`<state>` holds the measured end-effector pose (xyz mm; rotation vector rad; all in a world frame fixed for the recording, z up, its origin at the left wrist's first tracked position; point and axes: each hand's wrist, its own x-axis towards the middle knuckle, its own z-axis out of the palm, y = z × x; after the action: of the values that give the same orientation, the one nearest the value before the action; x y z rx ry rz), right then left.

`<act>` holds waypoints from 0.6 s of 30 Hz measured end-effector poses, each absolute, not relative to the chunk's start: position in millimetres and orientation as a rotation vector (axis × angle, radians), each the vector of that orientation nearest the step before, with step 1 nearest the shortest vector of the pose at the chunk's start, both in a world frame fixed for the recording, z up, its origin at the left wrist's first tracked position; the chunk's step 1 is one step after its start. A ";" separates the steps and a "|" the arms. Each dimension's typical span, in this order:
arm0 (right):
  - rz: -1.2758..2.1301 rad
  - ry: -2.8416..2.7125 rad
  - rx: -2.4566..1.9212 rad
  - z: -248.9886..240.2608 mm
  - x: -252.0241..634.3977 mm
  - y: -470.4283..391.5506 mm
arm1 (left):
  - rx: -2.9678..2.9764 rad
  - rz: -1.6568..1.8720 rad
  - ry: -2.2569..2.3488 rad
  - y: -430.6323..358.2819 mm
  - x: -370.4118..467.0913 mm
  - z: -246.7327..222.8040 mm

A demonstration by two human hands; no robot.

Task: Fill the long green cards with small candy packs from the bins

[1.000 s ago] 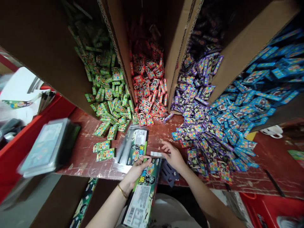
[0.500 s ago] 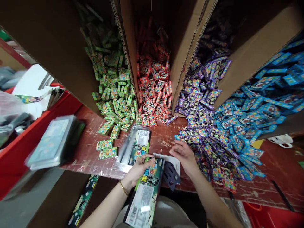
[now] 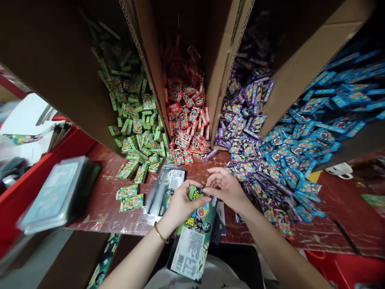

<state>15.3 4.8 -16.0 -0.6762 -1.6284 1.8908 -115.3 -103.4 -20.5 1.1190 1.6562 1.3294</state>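
My left hand (image 3: pixel 182 204), with a gold bangle at its wrist, grips the top of a dark green printed packet (image 3: pixel 195 237), which hangs over the table's front edge with its white label up. At the packet's top right corner, my right hand (image 3: pixel 224 186) has thumb and finger pinched together; what they hold, if anything, is too small to make out. Behind my left hand lies a similar packet (image 3: pixel 176 178) beside clear plastic sleeves (image 3: pixel 156 198). Two green sachets (image 3: pixel 131 202) lie on the red table (image 3: pixel 100 192) to the left.
Cardboard dividers (image 3: pixel 147 68) separate piles of green (image 3: pixel 150 140), red (image 3: pixel 188 132), purple (image 3: pixel 240 132) and blue sachets (image 3: pixel 300 140). A stack of plastic-covered packets (image 3: pixel 54 192) lies at the left by a red bin (image 3: pixel 27 184). A white mask-like item (image 3: pixel 339 170) sits at the right.
My right hand has moved left to the packet's top corner. My left hand and the packet have shifted slightly, and the dark slotted piece is now mostly hidden. The view has turned right.
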 end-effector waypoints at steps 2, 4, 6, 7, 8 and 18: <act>1.915 -1.577 -0.685 -18.4 16.7 1.9 | 1.096 1.339 1.629 -102.9 -114.1 -18.9; 1.984 -1.449 -0.717 -20.3 16.4 -1.1 | 1.056 1.373 1.610 -101.8 -111.8 -18.1; 2.131 -1.266 -0.777 -22.6 14.6 -3.3 | 1.023 1.425 1.594 -100.2 -108.0 -18.2; 2.222 -1.168 -0.814 -23.9 13.6 -3.8 | 1.016 1.452 1.577 -99.2 -105.9 -18.3; 2.309 -1.079 -0.848 -25.3 13.1 -3.9 | 1.008 1.477 1.557 -98.1 -104.0 -18.1; 1.929 -1.713 -0.863 -12.0 77.8 -30.0 | 0.988 1.884 1.736 -102.2 -129.8 -0.6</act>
<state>77.8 -30.0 -12.0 -0.8627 -1.7126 1.9295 -129.8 -102.2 -0.6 0.9875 1.7360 1.8839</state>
